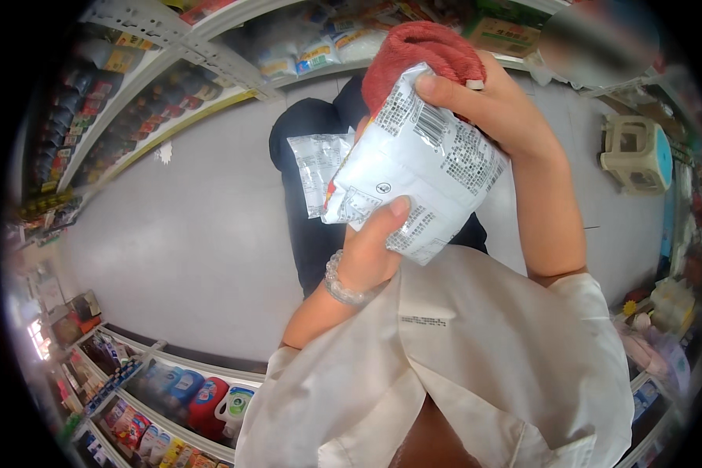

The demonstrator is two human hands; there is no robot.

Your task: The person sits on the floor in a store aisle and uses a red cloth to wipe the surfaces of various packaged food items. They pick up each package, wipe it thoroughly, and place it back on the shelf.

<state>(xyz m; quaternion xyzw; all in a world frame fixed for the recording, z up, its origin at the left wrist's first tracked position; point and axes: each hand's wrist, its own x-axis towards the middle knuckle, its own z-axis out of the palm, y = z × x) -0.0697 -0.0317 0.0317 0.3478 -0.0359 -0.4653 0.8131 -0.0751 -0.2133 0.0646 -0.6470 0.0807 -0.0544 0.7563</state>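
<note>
The white packet is held above the person's dark-trousered legs, its printed side toward the camera. The left hand has its grip clamped on the lower part, the right hand on the upper part, beside a red cloth; most fingers are hidden behind. A second packet is partly covered; its support cannot be seen. Around the grey floor are stocked shelves, blurred and cut by the dark rim, and a stool.
</note>
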